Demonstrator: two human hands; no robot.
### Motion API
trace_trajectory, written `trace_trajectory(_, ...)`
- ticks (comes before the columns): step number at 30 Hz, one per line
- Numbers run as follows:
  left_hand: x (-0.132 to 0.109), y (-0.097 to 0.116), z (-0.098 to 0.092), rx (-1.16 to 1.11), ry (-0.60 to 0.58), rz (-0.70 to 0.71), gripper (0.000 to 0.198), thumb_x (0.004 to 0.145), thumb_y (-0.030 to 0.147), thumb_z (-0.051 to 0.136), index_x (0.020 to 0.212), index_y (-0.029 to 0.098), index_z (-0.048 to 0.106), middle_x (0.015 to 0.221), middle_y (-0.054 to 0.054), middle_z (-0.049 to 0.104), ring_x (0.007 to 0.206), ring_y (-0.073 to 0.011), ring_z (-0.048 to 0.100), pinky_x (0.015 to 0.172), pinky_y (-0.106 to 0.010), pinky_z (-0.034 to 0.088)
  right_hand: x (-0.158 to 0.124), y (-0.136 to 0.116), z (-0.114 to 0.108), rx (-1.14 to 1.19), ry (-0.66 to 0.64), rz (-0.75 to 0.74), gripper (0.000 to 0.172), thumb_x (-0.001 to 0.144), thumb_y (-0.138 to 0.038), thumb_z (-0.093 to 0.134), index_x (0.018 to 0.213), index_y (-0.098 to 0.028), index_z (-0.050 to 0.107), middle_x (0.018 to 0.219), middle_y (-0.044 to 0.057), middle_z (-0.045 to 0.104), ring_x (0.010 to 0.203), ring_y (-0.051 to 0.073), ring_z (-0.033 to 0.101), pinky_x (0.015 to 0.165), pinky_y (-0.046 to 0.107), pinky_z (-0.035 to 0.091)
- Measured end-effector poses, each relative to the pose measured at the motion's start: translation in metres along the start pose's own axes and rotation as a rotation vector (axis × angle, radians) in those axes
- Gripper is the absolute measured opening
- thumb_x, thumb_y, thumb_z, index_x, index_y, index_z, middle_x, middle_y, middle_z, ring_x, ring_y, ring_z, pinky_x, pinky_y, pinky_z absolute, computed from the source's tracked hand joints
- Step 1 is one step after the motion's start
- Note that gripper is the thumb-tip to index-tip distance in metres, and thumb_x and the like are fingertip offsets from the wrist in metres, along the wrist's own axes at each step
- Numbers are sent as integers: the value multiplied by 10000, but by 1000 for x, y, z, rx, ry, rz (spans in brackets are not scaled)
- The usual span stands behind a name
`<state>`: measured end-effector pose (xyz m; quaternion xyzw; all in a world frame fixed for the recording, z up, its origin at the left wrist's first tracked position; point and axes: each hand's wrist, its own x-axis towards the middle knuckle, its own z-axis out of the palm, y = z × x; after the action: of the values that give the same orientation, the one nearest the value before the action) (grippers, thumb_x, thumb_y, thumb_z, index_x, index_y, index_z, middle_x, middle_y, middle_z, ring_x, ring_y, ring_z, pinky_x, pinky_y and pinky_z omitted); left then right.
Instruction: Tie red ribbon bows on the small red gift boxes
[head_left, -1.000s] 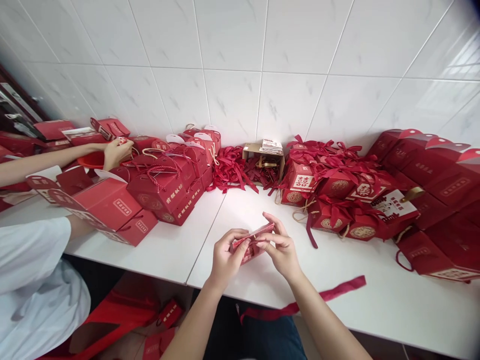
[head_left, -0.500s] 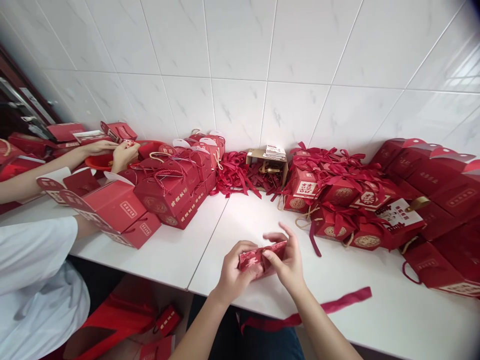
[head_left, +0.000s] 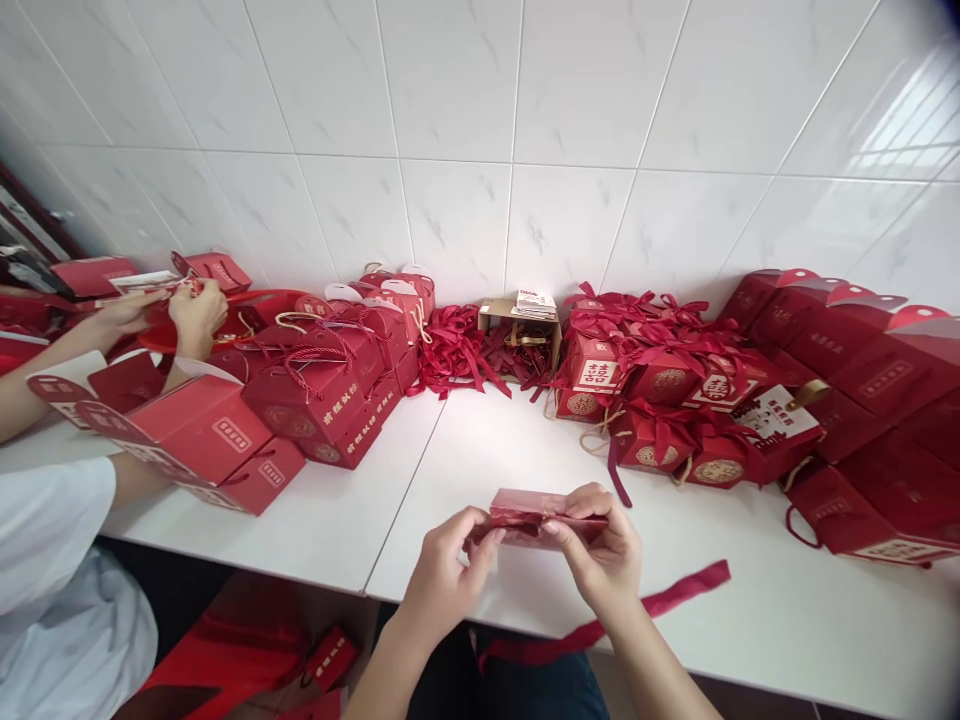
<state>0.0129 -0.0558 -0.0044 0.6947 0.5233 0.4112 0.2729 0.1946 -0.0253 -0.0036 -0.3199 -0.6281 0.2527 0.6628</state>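
Between both hands, just above the table's front part, is a small red folded-card box (head_left: 529, 500), partly opened along its near side. My left hand (head_left: 454, 560) pinches its left end between thumb and fingers. My right hand (head_left: 596, 545) grips the right end, thumb on the near edge and fingers behind. Fingers cover both ends of the box. A dark red ribbon (head_left: 686, 588) lies across the table's front edge, passing under my right forearm and hanging over my lap.
Red gift boxes with ribbons (head_left: 660, 385) are stacked right, beside taller red boxes (head_left: 862, 380). Loose ribbons (head_left: 454, 350) and a cardboard box (head_left: 555, 350) lie against the wall. Roped boxes (head_left: 315, 385) stand left, near a co-worker's hands (head_left: 196, 310) and a red basin (head_left: 259, 310).
The small red box has turned so its long side faces me. My right hand's raised fingers have come down behind its right end. The view has shifted slightly right.
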Motion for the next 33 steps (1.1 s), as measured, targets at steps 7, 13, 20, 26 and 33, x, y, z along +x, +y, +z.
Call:
trace_trajectory(7, -2, -4, -12, 74, 169, 53, 134, 914, 258, 510, 822, 200, 588, 717, -1, 613, 638, -138, 571, 611, -231, 460, 0, 3, -4, -110, 38, -23, 163, 805, -156, 691, 835, -226, 547, 719, 4, 582, 651, 162, 581, 570, 283, 485)
trace_trajectory(13, 4, 32, -40, -65, 372, 305, 111, 892, 129, 515, 935, 226, 547, 833, -19, 602, 780, -155, 614, 698, -260, 512, -3, -7, -6, -111, -196, -240, 240, 771, -116, 729, 924, -221, 577, 745, 28, 624, 661, 190, 591, 613, 350, 482)
trace_trajectory(20, 15, 67, -47, -202, 171, 334, 132, 844, 126, 611, 906, 240, 585, 719, 16, 623, 603, -121, 613, 562, -216, 500, -5, -33, -4, 45, -278, -291, 157, 823, -182, 682, 900, -222, 551, 733, 25, 630, 616, 174, 589, 590, 348, 477)
trace_trajectory(26, 9, 60, -49, -295, -166, 151, 206, 901, 170, 515, 1019, 207, 681, 856, -72, 718, 738, -191, 688, 654, -275, 557, -3, -37, -10, 17, -272, -279, 153, 832, -192, 674, 890, -233, 538, 730, 23, 638, 609, 176, 590, 586, 354, 474)
trace_trajectory(33, 0, 58, -35, -288, -121, 133, 124, 811, 171, 670, 868, 243, 752, 955, -81, 710, 906, -217, 676, 783, -310, 559, -5, -34, -12, 9, -274, -267, 181, 816, -177, 693, 898, -233, 542, 736, 26, 640, 627, 180, 595, 602, 354, 480)
